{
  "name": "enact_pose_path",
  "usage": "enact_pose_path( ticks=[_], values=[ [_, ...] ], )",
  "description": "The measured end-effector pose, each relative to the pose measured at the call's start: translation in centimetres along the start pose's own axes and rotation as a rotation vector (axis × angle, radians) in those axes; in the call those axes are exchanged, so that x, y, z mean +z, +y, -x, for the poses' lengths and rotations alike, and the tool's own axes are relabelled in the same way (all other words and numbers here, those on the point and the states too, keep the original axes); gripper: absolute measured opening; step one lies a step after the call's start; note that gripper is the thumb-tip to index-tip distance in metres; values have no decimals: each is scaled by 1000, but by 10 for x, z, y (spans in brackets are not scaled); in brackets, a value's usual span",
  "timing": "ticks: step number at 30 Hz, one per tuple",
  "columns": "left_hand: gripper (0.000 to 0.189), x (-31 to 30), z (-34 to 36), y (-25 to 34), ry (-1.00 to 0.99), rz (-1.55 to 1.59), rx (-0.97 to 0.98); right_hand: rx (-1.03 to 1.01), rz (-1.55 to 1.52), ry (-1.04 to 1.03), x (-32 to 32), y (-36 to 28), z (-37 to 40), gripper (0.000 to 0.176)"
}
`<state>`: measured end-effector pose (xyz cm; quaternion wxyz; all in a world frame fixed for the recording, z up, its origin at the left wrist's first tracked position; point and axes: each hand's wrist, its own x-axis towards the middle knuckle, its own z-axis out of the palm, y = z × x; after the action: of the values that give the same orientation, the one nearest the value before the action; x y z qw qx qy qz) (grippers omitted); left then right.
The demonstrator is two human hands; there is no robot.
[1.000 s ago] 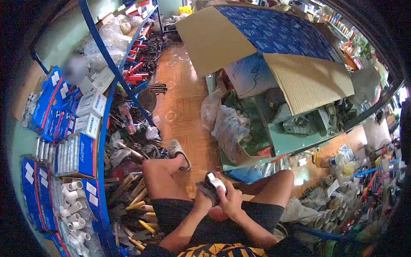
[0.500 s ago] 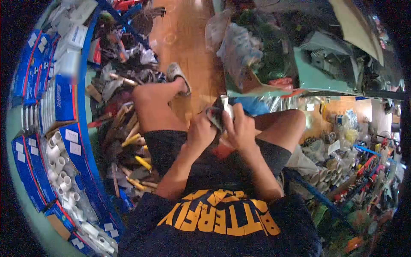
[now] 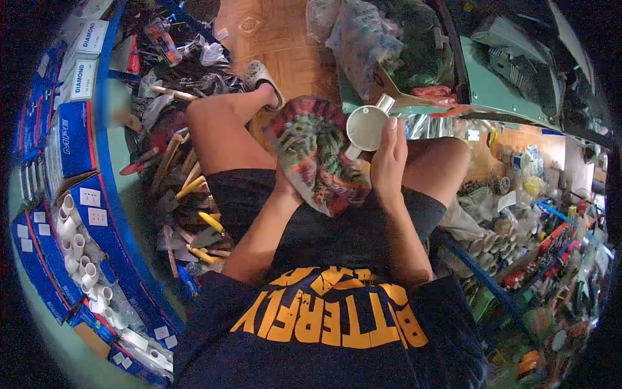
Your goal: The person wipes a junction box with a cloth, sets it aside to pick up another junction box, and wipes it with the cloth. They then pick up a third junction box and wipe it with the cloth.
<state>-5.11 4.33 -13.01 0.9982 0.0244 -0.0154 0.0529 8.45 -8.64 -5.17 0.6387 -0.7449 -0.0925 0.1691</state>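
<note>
I sit with my knees apart. My right hand [image 3: 389, 159] grips a white round plastic fitting [image 3: 364, 128] with short pipe stubs, its open cup facing me. A patterned red and green cloth [image 3: 314, 152] is spread beside the fitting and drapes over my left hand [image 3: 285, 188], which is mostly hidden under it. The cloth touches the fitting's left edge. Both are held up above my lap.
Hand tools with yellow handles [image 3: 194, 214] lie heaped on the floor at my left. Blue boxes of white pipe fittings [image 3: 78, 240] line a shelf further left. Plastic bags [image 3: 363, 39] and a green machine [image 3: 499, 84] stand ahead. More small parts crowd the right side [image 3: 518, 246].
The view has tilted down toward my lap. The fitting and cloth have been raised closer, and the cloth has opened out wide over my left hand.
</note>
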Motion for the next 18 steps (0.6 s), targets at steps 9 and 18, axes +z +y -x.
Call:
enact_pose_path(
  ticks=[9, 18],
  values=[
    [39, 49, -11, -25, 555, -869, 16, -128, 325, -52, 7, -15, 15, 32],
    [31, 62, -32, -19, 562, -895, -22, -340, 480, -187, 12, -3, 22, 37]
  ],
)
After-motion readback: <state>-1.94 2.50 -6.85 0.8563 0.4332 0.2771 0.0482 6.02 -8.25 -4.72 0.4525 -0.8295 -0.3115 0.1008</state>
